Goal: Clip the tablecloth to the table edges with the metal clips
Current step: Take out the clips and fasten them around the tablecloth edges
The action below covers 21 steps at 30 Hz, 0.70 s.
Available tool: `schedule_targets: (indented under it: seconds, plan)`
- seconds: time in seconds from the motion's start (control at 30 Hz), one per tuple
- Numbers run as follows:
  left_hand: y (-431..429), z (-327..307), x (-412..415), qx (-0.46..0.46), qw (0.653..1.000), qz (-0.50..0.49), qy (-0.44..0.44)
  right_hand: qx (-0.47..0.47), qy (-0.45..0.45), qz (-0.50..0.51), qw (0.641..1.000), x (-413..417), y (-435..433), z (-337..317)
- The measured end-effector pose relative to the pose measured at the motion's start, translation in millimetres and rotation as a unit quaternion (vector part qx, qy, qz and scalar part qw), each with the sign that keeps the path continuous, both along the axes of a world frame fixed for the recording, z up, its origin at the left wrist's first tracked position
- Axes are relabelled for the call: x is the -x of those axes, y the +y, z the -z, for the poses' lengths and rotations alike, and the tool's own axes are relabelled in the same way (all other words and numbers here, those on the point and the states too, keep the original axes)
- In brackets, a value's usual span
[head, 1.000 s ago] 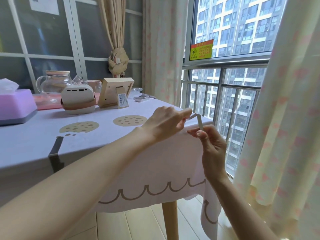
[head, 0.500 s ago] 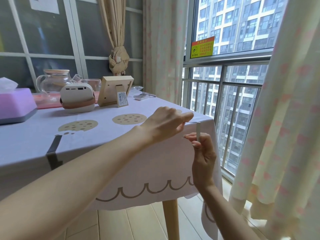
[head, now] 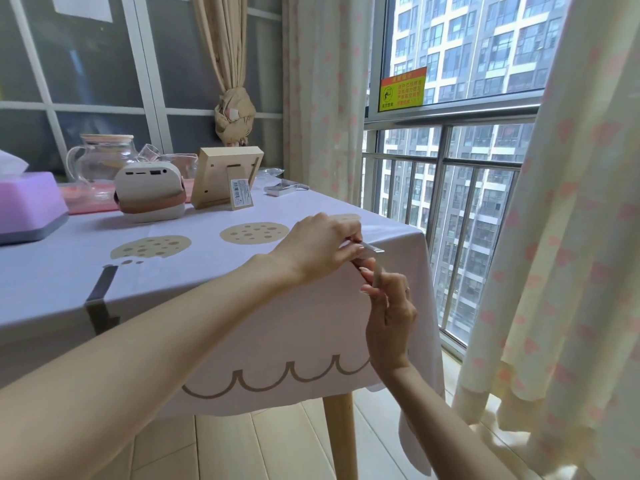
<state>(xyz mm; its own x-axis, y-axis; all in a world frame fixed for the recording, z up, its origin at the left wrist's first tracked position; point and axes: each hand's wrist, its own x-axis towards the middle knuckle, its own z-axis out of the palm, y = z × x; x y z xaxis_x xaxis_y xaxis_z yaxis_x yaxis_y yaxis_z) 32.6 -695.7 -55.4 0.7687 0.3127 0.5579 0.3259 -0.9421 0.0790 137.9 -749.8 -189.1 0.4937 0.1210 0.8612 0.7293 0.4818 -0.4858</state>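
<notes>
A lilac tablecloth (head: 194, 271) with cookie prints covers the table and hangs over its near edge. One metal clip (head: 100, 296) sits clamped over the near edge at the left. At the near right corner a second metal clip (head: 375, 252) lies over the edge. My left hand (head: 318, 247) pinches its top arm on the tabletop. Just below the edge, my right hand (head: 388, 306) grips the clip's lower arm against the hanging cloth. More metal clips (head: 282, 187) lie at the far right of the table.
On the far side of the table stand a wooden photo frame (head: 225, 176), a cream speaker-like device (head: 149, 192), a glass teapot (head: 100, 161) and a purple tissue box (head: 27, 206). A curtain (head: 554, 237) and a railed window (head: 450, 188) are close on the right.
The clip has gone from being held up off the corner to lying over the table edge. Both hands moved down and in with it.
</notes>
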Motion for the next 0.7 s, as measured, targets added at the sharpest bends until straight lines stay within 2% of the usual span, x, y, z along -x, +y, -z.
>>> schedule_targets:
  seconds: [0.23,0.33,0.5,0.7]
  plan:
    - [-1,2,-2,0.023,0.999,-0.036,0.015,0.011,-0.024,0.07,0.997,-3,-7,-6]
    - [-4,0,-1,-0.008,0.997,-0.055,0.048,0.018,-0.039,0.101,0.994,0,-11,-11]
    - [-4,-1,0,-0.066,0.993,-0.065,0.067,0.03,-0.047,0.084,0.995,-6,-9,-6]
    - [-2,-5,1,-0.073,0.992,-0.062,0.082,0.042,-0.072,0.052,0.995,-12,-8,-8]
